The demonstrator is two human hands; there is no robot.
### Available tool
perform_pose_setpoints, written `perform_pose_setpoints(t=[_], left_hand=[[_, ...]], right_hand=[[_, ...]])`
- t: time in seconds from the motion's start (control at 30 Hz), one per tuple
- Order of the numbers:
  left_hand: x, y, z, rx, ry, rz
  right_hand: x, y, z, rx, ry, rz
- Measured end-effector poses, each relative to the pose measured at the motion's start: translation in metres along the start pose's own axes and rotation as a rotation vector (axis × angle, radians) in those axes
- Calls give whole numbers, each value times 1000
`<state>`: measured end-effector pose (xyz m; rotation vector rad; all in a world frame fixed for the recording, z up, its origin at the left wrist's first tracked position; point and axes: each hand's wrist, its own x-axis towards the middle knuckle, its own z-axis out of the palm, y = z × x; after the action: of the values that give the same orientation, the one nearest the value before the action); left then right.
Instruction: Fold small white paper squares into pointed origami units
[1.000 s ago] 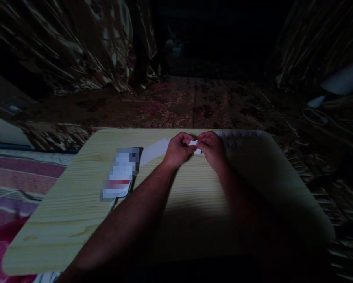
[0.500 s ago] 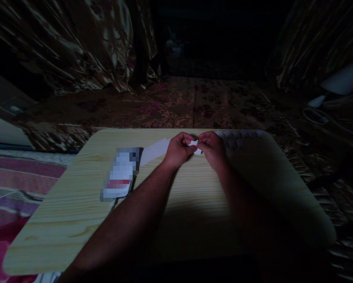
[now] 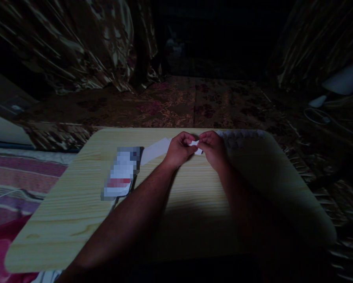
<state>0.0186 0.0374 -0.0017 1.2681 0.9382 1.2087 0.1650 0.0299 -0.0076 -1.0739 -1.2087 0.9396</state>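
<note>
Between my two hands is a small white piece of paper (image 3: 197,147), partly hidden by the fingers. My left hand (image 3: 180,150) pinches its left side, thumb against fingers. From the other side, my right hand (image 3: 212,146) grips its right edge with the fingertips. Flat sheets of white paper (image 3: 155,151) lie just left of my left hand. Beyond my right hand, several small folded paper pieces (image 3: 237,137) sit in rows near the far edge, dim in the shadow.
A blurred-out, phone-like object (image 3: 120,173) lies on the wooden table (image 3: 76,208), left of my forearm. Patterned cloth (image 3: 176,98) covers the surface behind. A white lamp (image 3: 346,80) with a cord is at right; striped bedding (image 3: 25,173) is at left.
Both hands stay in nearly the same place, still holding the small paper. The view has shifted very slightly.
</note>
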Motion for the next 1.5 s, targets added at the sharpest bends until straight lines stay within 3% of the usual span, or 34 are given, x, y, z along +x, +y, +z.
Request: perform_pose_setpoints(t=[0.17,0.37,0.6,1.5], left_hand=[[-1,3,2,41,18,44],[-3,5,5,-33,-45,16],[-1,4,4,-102,82,4],[0,2,3,-80,58,21]], right_hand=[[1,-1,-1,-37,-9,17],[3,0,-2,49,109,42],[0,-4,1,68,43,85],[0,-8,1,61,46,91]])
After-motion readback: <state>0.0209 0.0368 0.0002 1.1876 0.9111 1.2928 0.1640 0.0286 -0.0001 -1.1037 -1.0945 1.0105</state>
